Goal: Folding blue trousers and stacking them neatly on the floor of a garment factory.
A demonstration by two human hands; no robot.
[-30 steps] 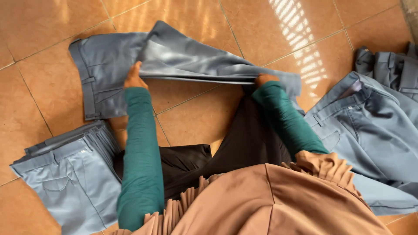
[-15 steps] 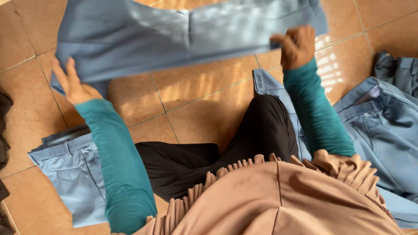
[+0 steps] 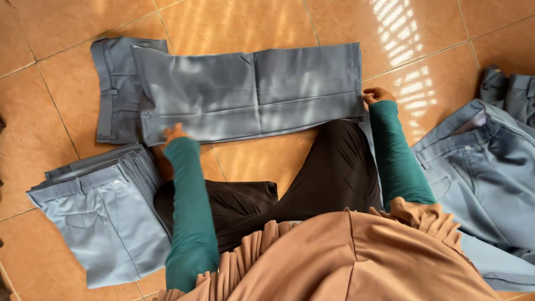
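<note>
A pair of blue-grey trousers lies folded flat on the orange tiled floor, legs doubled over toward the waistband at the left. My left hand presses on the near left edge of the folded legs. My right hand pinches the near right corner of the fold. Both arms wear teal sleeves. I sit on the floor in black trousers and a brown pleated garment.
A stack of folded light blue trousers sits by my left knee. Unfolded blue-grey trousers lie in a heap at the right. Sunlight stripes fall on the tiles at the upper right.
The trousers were held up in the air by both hands half a second ago; now they lie flat on the floor, folded over, with both hands at their near edge.
</note>
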